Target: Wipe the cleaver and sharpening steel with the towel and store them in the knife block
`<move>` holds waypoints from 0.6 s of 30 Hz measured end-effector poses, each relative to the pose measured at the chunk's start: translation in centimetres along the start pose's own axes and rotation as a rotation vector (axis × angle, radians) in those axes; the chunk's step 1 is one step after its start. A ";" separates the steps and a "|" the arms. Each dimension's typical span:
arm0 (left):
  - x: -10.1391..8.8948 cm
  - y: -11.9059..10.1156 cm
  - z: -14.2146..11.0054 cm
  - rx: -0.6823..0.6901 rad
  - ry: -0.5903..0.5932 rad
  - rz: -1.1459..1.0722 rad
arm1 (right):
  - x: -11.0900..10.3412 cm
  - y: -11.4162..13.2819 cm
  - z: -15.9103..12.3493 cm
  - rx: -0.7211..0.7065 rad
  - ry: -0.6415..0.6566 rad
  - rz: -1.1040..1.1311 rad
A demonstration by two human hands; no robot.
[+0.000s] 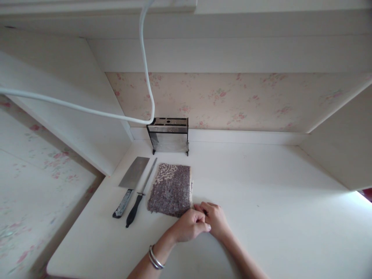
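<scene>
A folded grey-brown cloth with a cream patterned edge lies on the white counter. Both my hands rest together on the counter at the cloth's near right corner. My left hand, with bangles on the wrist, is curled with fingers closed, touching my right hand. My right hand has its fingers bent and pressed at the cloth's corner. What the fingers pinch, if anything, is hidden.
A cleaver and a honing steel with a black handle lie side by side left of the cloth. A knife block stands against the back wall. A white cable hangs from above. The counter's left edge drops off.
</scene>
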State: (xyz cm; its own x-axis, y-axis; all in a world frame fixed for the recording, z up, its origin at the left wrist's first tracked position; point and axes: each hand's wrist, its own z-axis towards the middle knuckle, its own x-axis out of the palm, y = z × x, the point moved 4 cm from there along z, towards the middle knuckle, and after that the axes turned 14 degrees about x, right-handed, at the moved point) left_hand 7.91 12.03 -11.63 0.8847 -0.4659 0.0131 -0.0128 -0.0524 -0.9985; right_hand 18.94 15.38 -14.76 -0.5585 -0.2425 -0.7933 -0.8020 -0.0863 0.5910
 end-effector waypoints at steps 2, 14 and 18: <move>0.0 0.0 0.0 -0.003 0.003 -0.001 | 0.0 0.0 0.0 0.004 0.000 -0.004; 0.0 -0.1 0.0 0.000 -0.002 0.015 | 0.0 0.0 0.2 0.022 -0.001 -0.020; -0.1 -0.2 0.0 0.002 -0.004 0.014 | -0.1 0.2 0.1 0.024 0.005 -0.019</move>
State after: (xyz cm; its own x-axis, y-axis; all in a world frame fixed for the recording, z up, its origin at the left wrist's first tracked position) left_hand 7.85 12.10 -11.48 0.8865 -0.4627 -0.0012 -0.0246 -0.0445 -0.9987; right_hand 18.86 15.53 -14.57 -0.5424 -0.2460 -0.8033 -0.8171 -0.0681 0.5725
